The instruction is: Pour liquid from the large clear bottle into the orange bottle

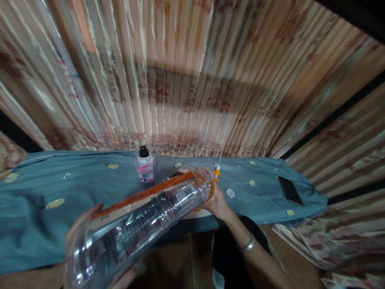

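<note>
Clear plastic bottle (pixel 141 218), left grip (pixel 81 224) clasping its base, right grip (pixel 219 204) clasping its neck

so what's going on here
Someone holds a large clear bottle tilted, the left hand at its base and the right hand at its neck, beside an orange-and-white fitting. A small black-capped bottle stands upright on the teal cloth, and a dark flat device lies farther right.

Pleated pinkish-beige curtains (pixel 177 92) with reddish-brown prints hang behind and around a long surface (pixel 90 180) draped in teal cloth dotted with pale yellow motifs. Dark poles (pixel 331 119) slant at either side above a brown floor (pixel 168 265), dimly lit.
</note>
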The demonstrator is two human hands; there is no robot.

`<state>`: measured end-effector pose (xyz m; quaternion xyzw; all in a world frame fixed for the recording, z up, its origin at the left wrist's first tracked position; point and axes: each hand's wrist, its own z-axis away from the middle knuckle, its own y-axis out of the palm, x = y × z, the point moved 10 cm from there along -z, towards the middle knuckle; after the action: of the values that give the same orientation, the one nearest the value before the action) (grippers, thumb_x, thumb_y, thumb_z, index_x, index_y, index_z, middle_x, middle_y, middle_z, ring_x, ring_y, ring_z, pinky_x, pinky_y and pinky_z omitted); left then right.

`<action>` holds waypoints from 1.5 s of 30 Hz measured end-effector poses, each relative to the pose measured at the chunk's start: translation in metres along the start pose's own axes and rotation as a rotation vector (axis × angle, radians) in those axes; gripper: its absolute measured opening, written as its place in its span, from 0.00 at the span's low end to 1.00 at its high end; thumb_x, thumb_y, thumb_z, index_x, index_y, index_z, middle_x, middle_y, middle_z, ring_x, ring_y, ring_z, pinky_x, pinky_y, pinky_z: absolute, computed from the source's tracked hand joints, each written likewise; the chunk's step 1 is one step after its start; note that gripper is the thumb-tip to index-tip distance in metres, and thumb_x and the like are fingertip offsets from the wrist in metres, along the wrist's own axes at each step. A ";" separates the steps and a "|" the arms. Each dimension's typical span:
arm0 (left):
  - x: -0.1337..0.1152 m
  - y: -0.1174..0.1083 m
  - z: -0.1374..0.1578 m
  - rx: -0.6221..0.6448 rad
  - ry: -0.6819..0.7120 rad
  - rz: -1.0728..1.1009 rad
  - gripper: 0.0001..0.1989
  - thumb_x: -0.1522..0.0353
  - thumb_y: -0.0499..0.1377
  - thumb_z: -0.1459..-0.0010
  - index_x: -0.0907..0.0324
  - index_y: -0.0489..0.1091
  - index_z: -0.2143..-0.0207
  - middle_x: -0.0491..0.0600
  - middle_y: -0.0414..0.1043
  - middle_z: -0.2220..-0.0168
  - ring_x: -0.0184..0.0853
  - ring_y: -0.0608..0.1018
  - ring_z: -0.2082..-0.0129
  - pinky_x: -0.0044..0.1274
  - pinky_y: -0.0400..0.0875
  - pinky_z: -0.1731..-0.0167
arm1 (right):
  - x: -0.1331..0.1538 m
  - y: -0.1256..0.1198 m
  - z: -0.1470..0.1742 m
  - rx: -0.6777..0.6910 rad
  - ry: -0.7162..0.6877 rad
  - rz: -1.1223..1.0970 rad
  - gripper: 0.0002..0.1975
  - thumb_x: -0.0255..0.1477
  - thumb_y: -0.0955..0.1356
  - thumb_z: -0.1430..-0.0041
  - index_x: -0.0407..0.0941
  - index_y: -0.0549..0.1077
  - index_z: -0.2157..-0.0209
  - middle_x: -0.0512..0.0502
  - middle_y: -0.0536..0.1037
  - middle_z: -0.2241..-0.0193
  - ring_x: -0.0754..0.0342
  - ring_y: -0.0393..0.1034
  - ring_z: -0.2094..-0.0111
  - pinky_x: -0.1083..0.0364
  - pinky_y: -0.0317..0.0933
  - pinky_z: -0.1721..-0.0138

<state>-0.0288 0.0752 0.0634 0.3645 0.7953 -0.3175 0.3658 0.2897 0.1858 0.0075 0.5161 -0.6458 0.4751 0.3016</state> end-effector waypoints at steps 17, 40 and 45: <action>0.002 0.000 -0.001 -0.012 0.041 -0.025 0.50 0.51 0.70 0.77 0.43 0.63 0.44 0.56 0.67 0.47 0.67 0.69 0.50 0.67 0.60 0.55 | 0.003 0.001 -0.001 0.016 0.007 -0.063 0.42 0.30 0.78 0.60 0.50 0.59 0.43 0.43 0.71 0.44 0.43 0.67 0.44 0.44 0.59 0.40; -0.002 0.011 -0.003 0.039 0.041 -0.008 0.44 0.48 0.67 0.67 0.38 0.60 0.44 0.52 0.65 0.47 0.59 0.73 0.52 0.61 0.68 0.57 | 0.001 -0.001 -0.004 0.033 0.049 -0.089 0.44 0.40 0.80 0.64 0.50 0.62 0.45 0.44 0.74 0.49 0.41 0.65 0.43 0.42 0.58 0.41; 0.000 0.019 -0.001 0.048 0.061 -0.018 0.45 0.50 0.67 0.64 0.45 0.59 0.42 0.54 0.65 0.47 0.56 0.73 0.53 0.54 0.72 0.54 | 0.001 -0.001 -0.006 0.028 0.051 -0.110 0.41 0.41 0.80 0.63 0.49 0.64 0.47 0.44 0.75 0.51 0.41 0.67 0.45 0.43 0.60 0.43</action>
<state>-0.0133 0.0861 0.0597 0.3755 0.8016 -0.3284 0.3295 0.2895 0.1909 0.0102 0.5426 -0.6018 0.4797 0.3366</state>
